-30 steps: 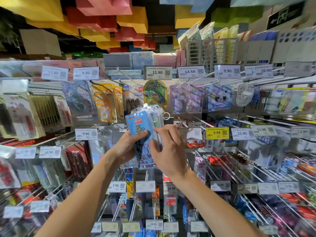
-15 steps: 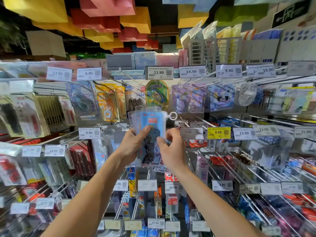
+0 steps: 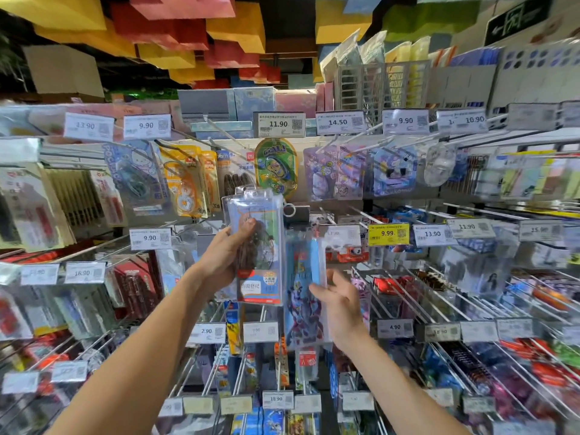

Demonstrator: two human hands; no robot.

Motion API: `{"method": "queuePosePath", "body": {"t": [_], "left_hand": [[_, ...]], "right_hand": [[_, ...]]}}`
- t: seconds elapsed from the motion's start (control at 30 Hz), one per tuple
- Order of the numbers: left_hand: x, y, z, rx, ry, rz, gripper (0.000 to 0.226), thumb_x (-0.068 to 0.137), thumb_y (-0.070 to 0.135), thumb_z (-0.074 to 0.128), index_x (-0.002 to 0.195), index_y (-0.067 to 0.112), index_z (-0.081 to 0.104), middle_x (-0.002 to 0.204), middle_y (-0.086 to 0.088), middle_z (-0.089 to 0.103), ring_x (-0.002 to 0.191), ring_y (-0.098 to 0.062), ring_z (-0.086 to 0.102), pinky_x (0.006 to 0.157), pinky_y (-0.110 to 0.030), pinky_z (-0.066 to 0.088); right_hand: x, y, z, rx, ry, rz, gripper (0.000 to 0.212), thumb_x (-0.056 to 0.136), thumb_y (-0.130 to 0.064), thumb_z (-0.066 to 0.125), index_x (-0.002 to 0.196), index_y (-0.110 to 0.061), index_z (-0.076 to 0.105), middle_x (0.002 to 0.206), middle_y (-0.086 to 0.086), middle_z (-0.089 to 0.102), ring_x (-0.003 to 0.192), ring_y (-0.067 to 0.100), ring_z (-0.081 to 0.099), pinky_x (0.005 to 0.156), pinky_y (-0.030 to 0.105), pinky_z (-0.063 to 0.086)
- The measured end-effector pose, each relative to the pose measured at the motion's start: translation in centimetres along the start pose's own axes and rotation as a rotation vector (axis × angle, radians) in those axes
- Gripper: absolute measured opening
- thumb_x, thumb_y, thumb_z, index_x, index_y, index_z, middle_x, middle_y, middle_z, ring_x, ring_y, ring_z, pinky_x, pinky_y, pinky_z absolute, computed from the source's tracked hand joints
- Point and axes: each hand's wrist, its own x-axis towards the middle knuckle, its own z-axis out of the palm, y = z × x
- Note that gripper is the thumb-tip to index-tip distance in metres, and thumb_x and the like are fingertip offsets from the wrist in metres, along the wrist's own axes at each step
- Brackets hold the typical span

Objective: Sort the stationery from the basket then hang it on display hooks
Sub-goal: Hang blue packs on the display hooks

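Note:
My left hand [image 3: 224,257] grips a clear packet of stationery [image 3: 260,246] with a blue card and an orange label, held upright in front of the display hooks [image 3: 342,215]. A white ring [image 3: 289,211] sticks out at its upper right. Just right of it and lower, a second, long blue packet with a purple print [image 3: 303,296] is held by my right hand [image 3: 340,304], thumb on its front edge and fingers spread behind it. The two packets are slightly apart. The basket is not in view.
Rows of wire hooks with white price tags [image 3: 278,124] fill the wall, hung with tape dispensers [image 3: 185,186], pens and purple card packs [image 3: 350,171]. A yellow 9.99 tag [image 3: 388,233] sits right of my hands. Boxes and file racks [image 3: 379,83] stand on the top shelf.
The stack that both hands held together has been split. My left hand keeps one packet up high, while my right hand has dropped down and right with the long blue packet.

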Motion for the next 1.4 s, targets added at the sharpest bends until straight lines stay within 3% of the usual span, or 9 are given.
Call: {"method": "queuePosePath", "body": {"t": [0.13, 0.27, 0.4, 0.53, 0.73, 1.03, 1.2, 1.27, 1.4], "left_hand": [[0.0, 0.2, -0.4, 0.019, 0.006, -0.050, 0.030, 0.091, 0.044, 0.061, 0.092, 0.014, 0.062, 0.073, -0.002, 0.057, 0.059, -0.013, 0.054, 0.054, -0.024, 0.044], [0.1, 0.3, -0.8, -0.005, 0.015, -0.091, 0.033, 0.089, 0.053, 0.069, 0.079, 0.022, 0.065, 0.066, 0.001, 0.053, 0.057, -0.013, 0.051, 0.059, -0.029, 0.038], [-0.2, 0.7, -0.1, -0.050, 0.037, -0.105, 0.035, 0.094, 0.049, 0.056, 0.072, 0.025, 0.068, 0.061, 0.008, 0.052, 0.043, -0.005, 0.049, 0.043, -0.015, 0.038], [-0.3, 0.9, -0.1, -0.026, 0.053, -0.111, 0.037, 0.093, 0.051, 0.056, 0.068, 0.029, 0.073, 0.063, 0.010, 0.051, 0.046, -0.004, 0.046, 0.045, -0.018, 0.037], [-0.4, 1.2, 0.1, -0.043, 0.042, -0.125, 0.044, 0.102, 0.045, 0.049, 0.069, 0.026, 0.069, 0.053, 0.008, 0.049, 0.037, -0.005, 0.045, 0.039, -0.014, 0.033], [0.0, 0.9, -0.1, -0.045, 0.047, -0.141, 0.032, 0.103, 0.041, 0.048, 0.083, 0.019, 0.062, 0.057, 0.009, 0.051, 0.036, -0.003, 0.045, 0.037, -0.014, 0.036], [0.2, 0.8, 0.1, -0.039, 0.060, -0.135, 0.030, 0.106, 0.036, 0.043, 0.087, 0.018, 0.058, 0.053, 0.008, 0.052, 0.035, -0.003, 0.047, 0.036, -0.014, 0.037], [0.2, 0.7, 0.0, -0.049, 0.046, -0.134, 0.031, 0.107, 0.035, 0.043, 0.087, 0.016, 0.056, 0.051, 0.008, 0.054, 0.036, -0.004, 0.050, 0.037, -0.015, 0.040], [0.6, 0.5, -0.8, -0.055, 0.054, -0.111, 0.029, 0.089, 0.051, 0.070, 0.081, 0.022, 0.072, 0.075, 0.002, 0.058, 0.060, -0.015, 0.057, 0.055, -0.024, 0.050]], "right_hand": [[-0.7, 3.2, -2.0, -0.123, -0.001, 0.147, 0.029, 0.090, -0.003, 0.061, 0.119, -0.003, 0.060, 0.104, 0.010, 0.077, 0.106, 0.033, 0.071, 0.097, 0.053, 0.054], [-0.2, 2.9, -2.1, -0.295, -0.033, 0.090, 0.027, 0.095, 0.003, 0.056, 0.105, -0.018, 0.069, 0.100, 0.001, 0.077, 0.100, 0.021, 0.071, 0.096, 0.049, 0.055], [1.2, 1.2, -0.4, -0.394, -0.049, 0.010, 0.018, 0.094, -0.003, 0.055, 0.099, -0.018, 0.064, 0.095, 0.001, 0.069, 0.088, 0.010, 0.064, 0.076, 0.021, 0.052], [2.7, 1.1, 1.1, -0.435, -0.025, 0.007, 0.007, 0.092, -0.032, 0.066, 0.099, -0.033, 0.065, 0.095, -0.013, 0.072, 0.095, 0.013, 0.066, 0.085, 0.038, 0.055], [3.1, 1.6, 1.7, -0.399, -0.005, 0.012, 0.013, 0.099, -0.016, 0.062, 0.101, -0.029, 0.064, 0.093, -0.015, 0.074, 0.092, 0.005, 0.067, 0.079, 0.027, 0.051], [3.4, 2.6, 2.3, -0.271, 0.020, 0.039, 0.024, 0.093, 0.000, 0.054, 0.101, -0.021, 0.065, 0.098, 0.000, 0.074, 0.100, 0.021, 0.069, 0.095, 0.050, 0.056], [3.8, 2.6, 2.7, -0.232, 0.015, 0.101, 0.040, 0.096, 0.009, 0.046, 0.105, -0.026, 0.061, 0.108, -0.006, 0.072, 0.110, 0.014, 0.066, 0.104, 0.041, 0.052], [4.4, 2.4, 2.9, -0.218, 0.022, 0.137, 0.037, 0.097, 0.006, 0.042, 0.104, -0.025, 0.062, 0.107, -0.004, 0.072, 0.108, 0.017, 0.067, 0.096, 0.036, 0.056], [5.9, 1.9, 3.1, -0.182, 0.098, 0.266, 0.029, 0.106, -0.019, 0.036, 0.098, -0.013, 0.063, 0.078, -0.001, 0.063, 0.062, 0.009, 0.058, 0.051, 0.013, 0.045]]}}
